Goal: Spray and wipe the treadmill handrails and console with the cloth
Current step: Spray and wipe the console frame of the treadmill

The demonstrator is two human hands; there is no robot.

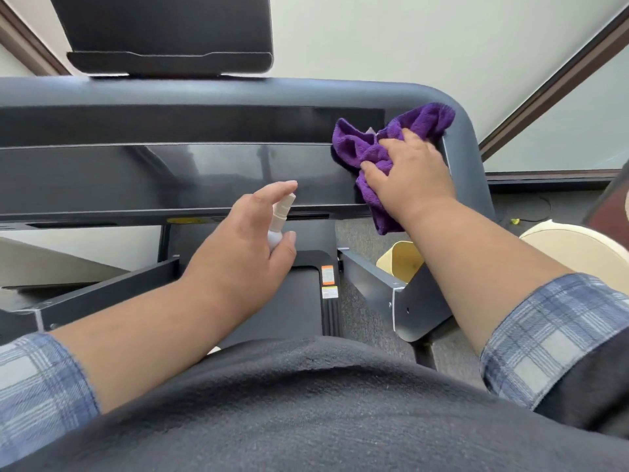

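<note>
The right hand [408, 175] lies on a bunched purple cloth [364, 148] and presses it against the right end of the glossy dark console [170, 175], just where the panel meets the rounded corner of the grey handrail [471, 155]. Its grip is closed over the cloth, the fingers bent into the folds, with part of the cloth puffing out above the knuckles and a tail hanging below the wrist past the console's lower edge. The left hand [248, 243] is in front of the middle of the console, apart from it, holding a small white spray bottle [280, 216]. That grip wraps the bottle's body with the thumb along its side, while the forefinger reaches out straight over the top of the nozzle, which points toward the panel; whether the finger is pressing cannot be told. Both forearms are bare, with blue plaid sleeves [558, 335] rolled back. Above the handrail's top bar sits a dark screen holder [166, 28]. Below the console the black treadmill belt [299, 301] shows, with an orange and white warning label [328, 281] at its right edge. A cream bin [401, 258] stands on the grey carpet right of the frame.
</note>
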